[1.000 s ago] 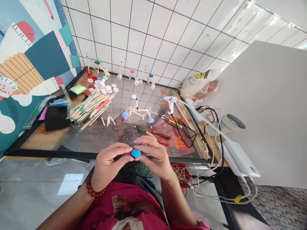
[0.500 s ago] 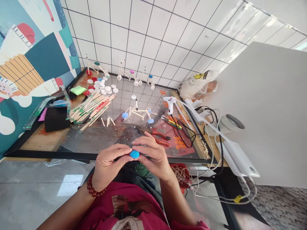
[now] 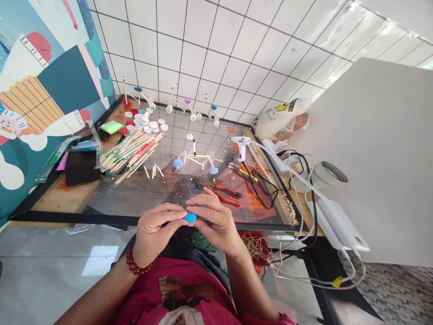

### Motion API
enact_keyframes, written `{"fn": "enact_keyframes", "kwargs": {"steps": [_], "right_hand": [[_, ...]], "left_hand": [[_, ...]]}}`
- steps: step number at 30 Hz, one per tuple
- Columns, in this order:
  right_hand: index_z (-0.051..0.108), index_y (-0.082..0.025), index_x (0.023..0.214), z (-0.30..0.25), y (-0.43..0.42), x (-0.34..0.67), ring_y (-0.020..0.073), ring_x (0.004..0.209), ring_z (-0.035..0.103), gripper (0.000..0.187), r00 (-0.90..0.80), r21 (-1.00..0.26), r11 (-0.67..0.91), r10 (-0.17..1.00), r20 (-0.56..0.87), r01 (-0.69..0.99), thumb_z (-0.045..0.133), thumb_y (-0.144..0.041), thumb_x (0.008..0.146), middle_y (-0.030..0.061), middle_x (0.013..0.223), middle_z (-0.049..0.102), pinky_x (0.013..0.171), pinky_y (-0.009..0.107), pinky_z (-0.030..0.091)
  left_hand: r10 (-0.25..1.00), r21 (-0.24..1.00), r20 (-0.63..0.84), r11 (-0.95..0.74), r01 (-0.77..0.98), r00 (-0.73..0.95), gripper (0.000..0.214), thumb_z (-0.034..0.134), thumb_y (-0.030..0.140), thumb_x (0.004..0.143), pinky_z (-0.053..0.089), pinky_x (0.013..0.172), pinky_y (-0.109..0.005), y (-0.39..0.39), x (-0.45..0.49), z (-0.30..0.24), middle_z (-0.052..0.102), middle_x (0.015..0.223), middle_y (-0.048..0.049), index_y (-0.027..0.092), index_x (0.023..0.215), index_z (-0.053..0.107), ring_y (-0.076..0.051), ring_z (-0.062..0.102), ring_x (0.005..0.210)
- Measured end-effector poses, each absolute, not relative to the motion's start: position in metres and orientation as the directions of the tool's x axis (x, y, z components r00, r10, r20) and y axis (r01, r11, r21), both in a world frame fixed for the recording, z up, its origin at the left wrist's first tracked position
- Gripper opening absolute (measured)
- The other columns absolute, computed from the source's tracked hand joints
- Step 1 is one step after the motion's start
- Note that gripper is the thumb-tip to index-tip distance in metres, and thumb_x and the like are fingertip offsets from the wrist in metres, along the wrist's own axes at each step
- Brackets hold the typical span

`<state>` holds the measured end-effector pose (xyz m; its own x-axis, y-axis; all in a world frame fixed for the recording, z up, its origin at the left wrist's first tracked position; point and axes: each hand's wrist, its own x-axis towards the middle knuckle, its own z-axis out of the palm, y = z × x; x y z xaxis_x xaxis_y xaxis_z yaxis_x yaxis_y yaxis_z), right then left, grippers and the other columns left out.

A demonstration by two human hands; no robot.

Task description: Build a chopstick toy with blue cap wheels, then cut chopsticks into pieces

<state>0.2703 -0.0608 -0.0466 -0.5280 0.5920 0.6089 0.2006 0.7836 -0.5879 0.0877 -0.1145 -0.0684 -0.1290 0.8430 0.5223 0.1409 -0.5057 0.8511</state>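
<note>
My left hand (image 3: pixel 157 232) and my right hand (image 3: pixel 213 221) meet just in front of the table's near edge, fingers pinched together on a small blue lump (image 3: pixel 190 217) held between them. A red bead bracelet (image 3: pixel 135 266) sits on my left wrist. Beyond my hands, on the glass tabletop (image 3: pixel 135 194), stands a small stick model (image 3: pixel 196 159) with blue pads at its ends. Red-handled pliers (image 3: pixel 223 195) lie just past my right hand.
A pile of wooden sticks (image 3: pixel 130 151) and scattered bottle caps (image 3: pixel 145 122) lie at the left back. Three stick models (image 3: pixel 184 104) stand by the tiled wall. A white glue gun (image 3: pixel 241 145), cables (image 3: pixel 291 180) and a white box (image 3: pixel 372 158) crowd the right.
My hands stayed together on the blue lump, with only slight finger shifts. The view moved a little.
</note>
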Motion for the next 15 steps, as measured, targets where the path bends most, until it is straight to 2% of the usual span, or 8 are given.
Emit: {"fn": "enact_keyframes", "kwargs": {"steps": [3, 7, 12, 15], "right_hand": [[0.069, -0.030, 0.114, -0.050, -0.060, 0.270, 0.0176, 0.104, 0.070, 0.021, -0.532, -0.597, 0.773, 0.605, 0.593, 0.213, 0.068, -0.030, 0.092, 0.0036, 0.111, 0.075, 0.117, 0.048, 0.035], [0.068, -0.029, 0.114, -0.056, -0.058, 0.271, 0.0172, 0.105, 0.069, 0.022, -0.518, -0.611, 0.754, 0.633, 0.575, 0.244, 0.068, -0.028, 0.092, 0.0040, 0.113, 0.073, 0.118, 0.050, 0.032], [0.067, -0.031, 0.115, -0.061, -0.058, 0.270, 0.0166, 0.107, 0.068, 0.025, -0.499, -0.556, 0.787, 0.606, 0.619, 0.266, 0.067, -0.019, 0.092, 0.0036, 0.115, 0.072, 0.118, 0.051, 0.033], [0.067, -0.032, 0.115, -0.061, -0.059, 0.268, 0.0165, 0.108, 0.068, 0.028, -0.503, -0.532, 0.804, 0.587, 0.635, 0.266, 0.066, -0.017, 0.092, 0.0031, 0.116, 0.071, 0.117, 0.051, 0.034]], "left_hand": [[0.864, 0.876, 0.481, -0.471, 0.102, -0.150, 0.023, 0.078, 0.011, 0.078, 0.061, 0.071, -0.021, -0.113, 0.087, -0.073, 0.078, 0.090, -0.0011, 0.028, 0.093, 0.081, -0.013, 0.072, 0.077], [0.944, 0.947, 0.302, -0.313, -0.070, -0.132, 0.035, 0.086, 0.019, 0.070, 0.063, 0.070, -0.025, -0.112, 0.088, -0.079, 0.076, 0.100, -0.0043, 0.026, 0.103, 0.079, -0.016, 0.072, 0.074], [0.984, 0.979, 0.158, -0.167, -0.116, -0.080, 0.014, 0.080, 0.026, 0.077, 0.061, 0.069, -0.022, -0.112, 0.092, -0.071, 0.076, 0.091, -0.0047, 0.022, 0.091, 0.080, -0.015, 0.071, 0.075], [0.989, 0.983, 0.115, -0.126, -0.130, -0.090, 0.013, 0.079, 0.027, 0.077, 0.059, 0.071, -0.021, -0.112, 0.093, -0.065, 0.076, 0.090, -0.0046, 0.021, 0.089, 0.080, -0.015, 0.070, 0.078]]}}
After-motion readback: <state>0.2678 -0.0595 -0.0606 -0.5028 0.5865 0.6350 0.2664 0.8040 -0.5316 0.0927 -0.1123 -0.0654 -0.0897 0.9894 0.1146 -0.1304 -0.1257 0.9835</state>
